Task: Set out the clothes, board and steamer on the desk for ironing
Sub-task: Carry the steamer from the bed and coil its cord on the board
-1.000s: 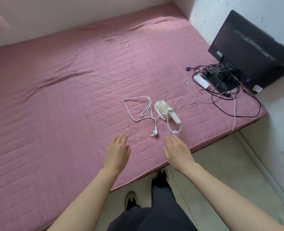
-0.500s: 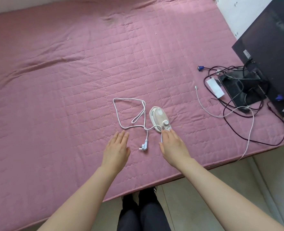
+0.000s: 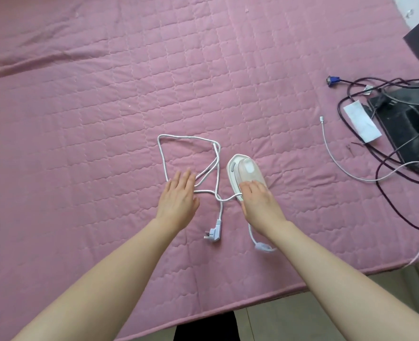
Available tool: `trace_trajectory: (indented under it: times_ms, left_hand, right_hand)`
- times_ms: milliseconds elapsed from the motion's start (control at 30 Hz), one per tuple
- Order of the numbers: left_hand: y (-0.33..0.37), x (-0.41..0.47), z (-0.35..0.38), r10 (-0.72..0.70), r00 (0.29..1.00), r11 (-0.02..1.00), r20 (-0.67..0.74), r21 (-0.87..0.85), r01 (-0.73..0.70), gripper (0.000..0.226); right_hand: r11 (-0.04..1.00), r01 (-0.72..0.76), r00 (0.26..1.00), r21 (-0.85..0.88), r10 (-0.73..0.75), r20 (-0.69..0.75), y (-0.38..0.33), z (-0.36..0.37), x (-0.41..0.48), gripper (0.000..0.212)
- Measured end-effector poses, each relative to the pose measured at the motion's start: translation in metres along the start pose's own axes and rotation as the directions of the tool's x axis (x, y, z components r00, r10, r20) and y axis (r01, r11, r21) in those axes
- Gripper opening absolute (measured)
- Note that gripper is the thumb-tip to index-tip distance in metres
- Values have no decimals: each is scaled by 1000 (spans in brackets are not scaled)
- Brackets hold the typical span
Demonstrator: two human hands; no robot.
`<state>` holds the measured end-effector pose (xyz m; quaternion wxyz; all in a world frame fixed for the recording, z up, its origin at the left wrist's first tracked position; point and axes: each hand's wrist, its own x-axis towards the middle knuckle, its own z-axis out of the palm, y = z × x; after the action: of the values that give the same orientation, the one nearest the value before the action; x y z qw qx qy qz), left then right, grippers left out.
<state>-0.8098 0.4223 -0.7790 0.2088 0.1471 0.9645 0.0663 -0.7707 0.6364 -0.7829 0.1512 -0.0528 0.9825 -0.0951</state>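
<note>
A small white steamer (image 3: 243,166) with a translucent tank lies on the pink quilted mattress (image 3: 105,107). Its white cord (image 3: 191,139) loops to the left and ends in a plug (image 3: 213,233) near the front edge. My right hand (image 3: 259,205) rests on the steamer's near end, fingertips on the tank. My left hand (image 3: 179,195) lies flat with straight fingers over the cord loop, holding nothing. No clothes or board are in view.
At the right stands a black monitor base (image 3: 405,124) amid tangled dark cables (image 3: 388,193), with a white adapter (image 3: 361,120), a blue VGA plug (image 3: 331,80) and a thin white cable (image 3: 346,168). The mattress edge and floor (image 3: 302,316) lie below.
Both hands have moved forward over the mattress. My right hand has come down onto the steamer's near end, and my left has reached the cord loop. The view has tilted down and closer.
</note>
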Motion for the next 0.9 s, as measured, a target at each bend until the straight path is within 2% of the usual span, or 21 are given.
trace_trajectory:
  times_ms: [133, 200, 300, 433, 533, 633, 800, 900]
  left_hand:
    - [-9, 40, 8, 6, 1000, 1000, 0, 6, -6, 82]
    - [-11, 61, 7, 20, 1000, 1000, -3, 12, -20, 89]
    - [-13, 94, 2, 34, 999, 999, -4, 0, -34, 100]
    - [-9, 133, -4, 115, 992, 988, 57, 92, -120, 109]
    - [-8, 152, -1, 135, 988, 974, 80, 173, -147, 96]
    - [-8, 164, 5, 100, 985, 978, 143, 168, -124, 83]
    - [-12, 166, 9, 39, 985, 971, 168, 228, -78, 46]
    - [-22, 154, 16, 5, 979, 988, 206, 148, -36, 34]
  right_hand:
    - [993, 3, 998, -114, -10, -58, 9, 21, 10, 49]
    - [985, -5, 996, -172, -10, -85, 8, 29, 12, 41]
    - [965, -15, 999, -261, 2, -52, -1, 35, 12, 25]
    - [939, -26, 998, -344, 7, -58, -10, 40, 9, 22]
    - [928, -32, 995, -370, -6, -100, -11, 40, 10, 22]
    - [931, -6, 991, -364, -44, -127, -9, 40, 9, 22]
    - [953, -17, 982, -303, -41, -183, -11, 38, 6, 17]
    - [975, 46, 981, -216, -85, -175, -18, 37, -1, 17]
